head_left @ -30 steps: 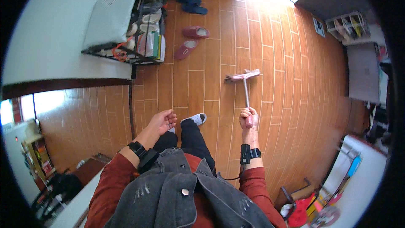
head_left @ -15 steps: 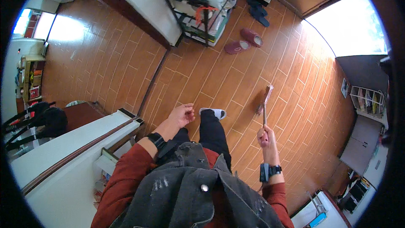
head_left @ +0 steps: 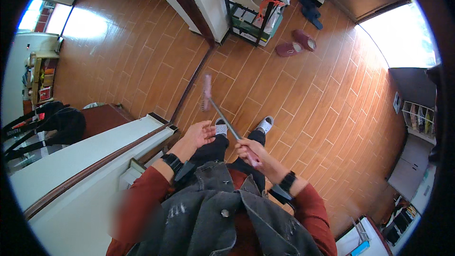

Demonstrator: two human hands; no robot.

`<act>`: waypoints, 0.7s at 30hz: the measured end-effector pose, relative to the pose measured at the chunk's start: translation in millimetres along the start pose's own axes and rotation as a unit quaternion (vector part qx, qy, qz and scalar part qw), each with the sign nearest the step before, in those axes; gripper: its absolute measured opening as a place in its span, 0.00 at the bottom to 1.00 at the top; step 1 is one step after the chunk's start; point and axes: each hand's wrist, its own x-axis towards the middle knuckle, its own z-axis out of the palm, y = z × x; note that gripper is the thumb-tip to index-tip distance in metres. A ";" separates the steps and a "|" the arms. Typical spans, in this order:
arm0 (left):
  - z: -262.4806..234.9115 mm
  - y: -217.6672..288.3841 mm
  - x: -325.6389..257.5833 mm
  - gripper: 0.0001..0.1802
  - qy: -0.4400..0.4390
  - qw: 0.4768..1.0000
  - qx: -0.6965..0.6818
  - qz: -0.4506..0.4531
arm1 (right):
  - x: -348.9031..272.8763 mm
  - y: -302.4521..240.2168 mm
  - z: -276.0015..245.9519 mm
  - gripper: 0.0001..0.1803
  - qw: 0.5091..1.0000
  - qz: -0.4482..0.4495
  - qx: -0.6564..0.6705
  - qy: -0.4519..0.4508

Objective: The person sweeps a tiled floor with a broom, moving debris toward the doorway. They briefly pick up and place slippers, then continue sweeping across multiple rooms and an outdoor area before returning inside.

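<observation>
A broom with a pink head, bristles along one side and a grey pole slants in front of me. My right hand is wrapped round its pink grip, close to my body. The broom head is over the tiles just this side of the dark floor strip. My left hand is left of the pole, apart from it, fingers loosely bent and holding nothing. Below the pole, my feet in pale slippers stand on the floor.
Maroon clogs and dark blue slippers lie ahead, beside a black metal rack. A dark strip crosses the brown tiled floor. A white half-wall with a wooden edge runs along my left. Bright light enters the doorway at far right.
My right hand has swung the broom leftward across my front, from the right side to near the dark strip. My left hand has stayed empty. The view has shifted slightly.
</observation>
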 end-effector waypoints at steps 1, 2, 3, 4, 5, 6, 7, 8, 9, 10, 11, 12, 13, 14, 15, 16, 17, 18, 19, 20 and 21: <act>-4.7 -1.7 1.2 0.10 0.004 1.000 0.021 -0.004 | 29.3 -3.0 -2.1 0.04 0.998 0.013 -0.050 -0.034; -7.4 -4.0 3.0 0.11 0.005 0.999 0.037 -0.012 | 58.8 -6.2 -3.2 0.05 0.998 0.040 -0.007 -0.038; -7.2 -8.0 6.3 0.11 0.005 0.998 0.057 -0.022 | 85.0 -8.7 -5.2 0.07 0.994 0.079 0.072 -0.021; -2.5 -11.6 11.5 0.11 0.017 0.996 0.082 -0.036 | 105.8 -12.7 -6.9 0.08 0.998 0.046 0.024 -0.033; 5.1 -16.5 17.4 0.12 -0.020 0.995 0.091 -0.024 | 120.6 -17.3 -8.9 0.08 0.999 0.025 -0.005 -0.021; 14.6 -23.1 22.8 0.13 -0.042 0.994 0.103 -0.017 | 126.4 -20.4 -13.9 0.09 0.999 0.001 -0.033 0.035; 27.3 -28.5 28.3 0.14 -0.049 0.992 0.111 -0.015 | 125.6 -25.4 -20.5 0.09 1.000 -0.003 -0.014 -0.006; 44.0 -34.6 34.1 0.12 -0.079 0.990 0.119 -0.010 | 119.9 -31.2 -27.7 0.09 1.000 -0.008 0.001 -0.006; 63.6 -42.7 38.9 0.12 -0.092 0.988 0.123 -0.008 | 109.3 -36.3 -35.2 0.09 1.000 -0.003 0.015 0.005; 85.2 -50.5 42.6 0.11 -0.105 0.987 0.126 -0.003 | 82.2 -43.7 -54.9 0.08 0.997 -0.076 -0.009 -0.004; 107.4 -58.8 44.7 0.10 -0.116 0.985 0.127 0.003 | 52.6 -51.1 -74.4 0.07 0.992 -0.117 0.037 -0.034; 129.7 -68.6 45.2 0.11 -0.126 0.979 0.160 -0.002 | 31.7 -67.2 -89.0 0.07 0.989 -0.092 0.080 -0.078; 151.7 -80.2 44.7 0.17 -0.234 0.958 0.163 0.005 | 8.2 -78.3 -104.9 0.07 0.985 -0.065 0.127 -0.099; 177.2 -90.9 46.1 0.20 -0.212 0.960 0.183 -0.026 | -21.6 -85.5 -123.9 0.06 0.979 -0.074 0.176 -0.070; 202.3 -101.4 47.6 0.24 -0.194 0.958 0.206 -0.057 | -54.5 -92.2 -145.0 0.06 0.964 -0.072 0.251 -0.051; 224.4 -113.0 47.0 0.24 -0.209 0.956 0.199 -0.058 | -88.6 -99.2 -167.2 0.06 0.960 -0.097 0.262 -0.021; 244.5 -124.4 46.5 0.25 -0.207 0.955 0.201 -0.066 | -123.0 -103.6 -189.3 0.06 0.948 -0.109 0.297 -0.026; 262.5 -131.4 46.8 0.25 -0.210 0.955 0.198 -0.069 | -157.8 -109.2 -211.1 0.05 0.932 -0.123 0.337 -0.050; 276.4 -135.4 46.6 0.27 -0.208 0.954 0.201 -0.077 | -191.3 -114.2 -230.8 0.04 0.908 -0.125 0.388 -0.099; 288.4 -137.8 47.2 0.29 -0.210 0.954 0.197 -0.081 | -219.2 -117.5 -247.3 0.04 0.911 -0.167 0.374 -0.044; 299.6 -137.1 49.1 0.31 -0.212 0.954 0.194 -0.083 | -241.0 -121.5 -260.6 0.04 0.901 -0.191 0.386 -0.043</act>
